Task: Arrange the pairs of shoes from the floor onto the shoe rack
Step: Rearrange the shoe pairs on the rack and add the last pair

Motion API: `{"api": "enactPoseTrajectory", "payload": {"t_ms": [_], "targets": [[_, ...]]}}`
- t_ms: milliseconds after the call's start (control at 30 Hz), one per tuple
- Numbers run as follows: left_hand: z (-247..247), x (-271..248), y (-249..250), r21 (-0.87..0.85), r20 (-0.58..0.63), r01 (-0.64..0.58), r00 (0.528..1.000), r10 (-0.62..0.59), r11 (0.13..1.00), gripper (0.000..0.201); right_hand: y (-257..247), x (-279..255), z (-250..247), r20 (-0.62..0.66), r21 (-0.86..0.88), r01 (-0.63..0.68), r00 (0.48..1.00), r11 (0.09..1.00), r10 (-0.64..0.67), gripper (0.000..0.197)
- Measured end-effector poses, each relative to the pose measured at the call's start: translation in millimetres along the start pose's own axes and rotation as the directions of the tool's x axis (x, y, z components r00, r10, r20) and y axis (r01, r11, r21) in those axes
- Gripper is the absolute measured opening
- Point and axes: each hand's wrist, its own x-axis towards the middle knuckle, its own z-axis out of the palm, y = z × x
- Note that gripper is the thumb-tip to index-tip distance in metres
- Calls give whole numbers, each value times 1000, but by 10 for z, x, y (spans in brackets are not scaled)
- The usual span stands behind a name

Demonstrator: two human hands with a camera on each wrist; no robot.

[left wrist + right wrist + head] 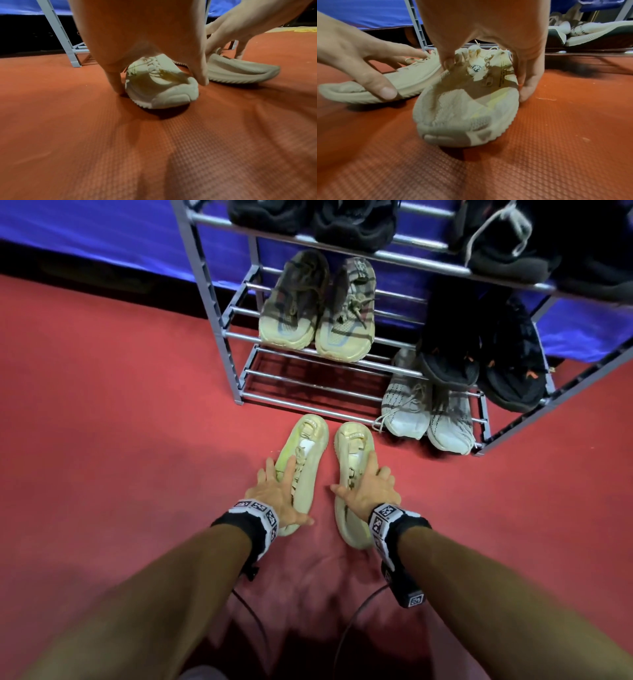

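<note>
Cream shoes (352, 440) are lying on the floor (137, 440), near the shoe rack (308, 397) and its free lower-left rails. Your left hand (277, 494) is pinching the left shoe (308, 436) and your right hand (368, 491) is clamping the right shoe (354, 450), apparently readying one paired lift.

Head cam: high up, looks down and forward along both forearms at floor (102, 440), cream shoes (349, 525), shoe rack (222, 330). Wrist cams: just above floor, facing forward under own palm, shoe toe close up. Left view catches right hand (240, 31), right view catches left hand (351, 47); all three share shoes and rack.
</note>
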Motion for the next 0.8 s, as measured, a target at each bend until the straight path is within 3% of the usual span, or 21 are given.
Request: {"api": "enactPoseTrajectory", "payload": {"t_ms": [200, 400, 533, 667, 800], "targets": [[183, -19, 75, -91, -142, -32, 990, 19, 995, 127, 31, -99, 167, 109, -157, 8, 994, 988, 10, 136], [247, -43, 138, -158, -231, -34, 973, -3, 987, 115, 21, -93, 193, 39, -9, -57, 998, 998, 57, 117], [181, -65, 126, -146, -282, -70, 959, 26, 987, 106, -28, -65, 163, 81, -45, -76, 994, 996, 79, 125], [85, -121, 67, -127, -323, -107, 944, 61, 986, 95, -34, -74, 138, 72, 18, -24, 997, 1000, 23, 115], [17, -201, -10, -101, -374, -135, 923, 88, 986, 87, -30, -173, 61, 17, -29, 90, 996, 996, -90, 108]]}}
